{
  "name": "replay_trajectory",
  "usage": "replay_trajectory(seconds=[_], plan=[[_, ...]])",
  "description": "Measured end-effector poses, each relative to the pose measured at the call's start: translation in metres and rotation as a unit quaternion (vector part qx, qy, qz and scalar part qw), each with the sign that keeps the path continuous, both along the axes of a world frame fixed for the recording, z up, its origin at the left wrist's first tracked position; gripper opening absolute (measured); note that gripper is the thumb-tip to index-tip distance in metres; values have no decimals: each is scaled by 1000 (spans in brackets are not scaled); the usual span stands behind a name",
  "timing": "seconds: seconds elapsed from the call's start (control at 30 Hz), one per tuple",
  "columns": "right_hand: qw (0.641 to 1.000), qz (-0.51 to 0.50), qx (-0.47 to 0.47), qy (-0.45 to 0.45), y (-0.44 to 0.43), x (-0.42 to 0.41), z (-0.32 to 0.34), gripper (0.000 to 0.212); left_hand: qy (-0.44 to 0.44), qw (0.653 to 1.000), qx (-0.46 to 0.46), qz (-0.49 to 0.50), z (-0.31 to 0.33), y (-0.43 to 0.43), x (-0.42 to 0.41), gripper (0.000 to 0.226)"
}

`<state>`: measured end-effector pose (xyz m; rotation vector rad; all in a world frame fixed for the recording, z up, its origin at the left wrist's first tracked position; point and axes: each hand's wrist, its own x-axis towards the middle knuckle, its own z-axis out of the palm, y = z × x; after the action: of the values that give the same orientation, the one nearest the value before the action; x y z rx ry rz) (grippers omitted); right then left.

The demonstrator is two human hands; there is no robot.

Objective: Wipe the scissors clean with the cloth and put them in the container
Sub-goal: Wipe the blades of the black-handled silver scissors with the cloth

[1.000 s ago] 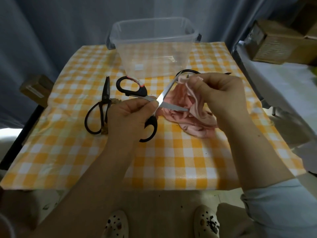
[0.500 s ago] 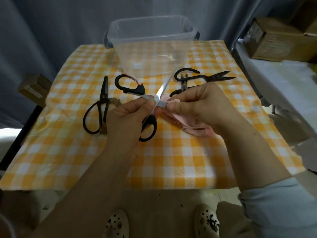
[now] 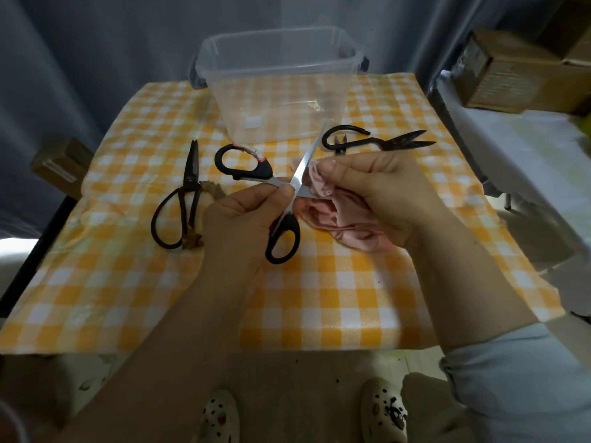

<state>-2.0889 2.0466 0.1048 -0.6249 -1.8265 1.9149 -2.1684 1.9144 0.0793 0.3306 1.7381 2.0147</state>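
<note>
One scissors (image 3: 302,166), silver blades splayed, black handles (one taped)

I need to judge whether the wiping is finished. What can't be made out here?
Head view: one blade of the held scissors, covered by the pink cloth and right hand.
Its pivot, hidden under the left hand.
The brown lump beneath the black scissors on the left: too blurred to identify.

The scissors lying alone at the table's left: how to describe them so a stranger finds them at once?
On the yellow checked tablecloth, look left of the clear container. The all-black scissors lie there closed, tips pointing away. Unlike the silver-bladed pair in the left hand and the dark pair at the right, they have long loop handles.
</note>
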Motion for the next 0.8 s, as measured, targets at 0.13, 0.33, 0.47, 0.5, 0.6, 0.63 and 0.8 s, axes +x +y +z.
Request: replay_trajectory(seconds=[0.13, 0.33, 0.47, 0.5, 0.6, 0.63, 0.8], plan=[[996, 67, -44, -43, 5, 6, 2, 11, -16, 1000, 2, 5, -2, 0, -3, 16], [997, 50, -2, -54, 2, 6, 0, 36, -21, 1000, -2, -9, -5, 1, -1, 7], [997, 29, 42, -59, -8, 2, -1, 39, 16, 999, -24, -26, -7, 1, 0, 7], [997, 30, 49, -53, -9, 2, -1, 32, 28, 999, -26, -31, -7, 1, 0, 7], [999, 23, 32, -31, -11, 0, -2, 14, 56, 997, -27, -41, -7, 0, 0, 7], [999, 17, 23, -27, -11, -1, -3, 15, 61, 997, -28, -40, -6, 0, 0, 7], [998, -38, -51, 8, -7, -1, -1, 15, 69, 996, -39, -44, -5, 1, 3, 9]])
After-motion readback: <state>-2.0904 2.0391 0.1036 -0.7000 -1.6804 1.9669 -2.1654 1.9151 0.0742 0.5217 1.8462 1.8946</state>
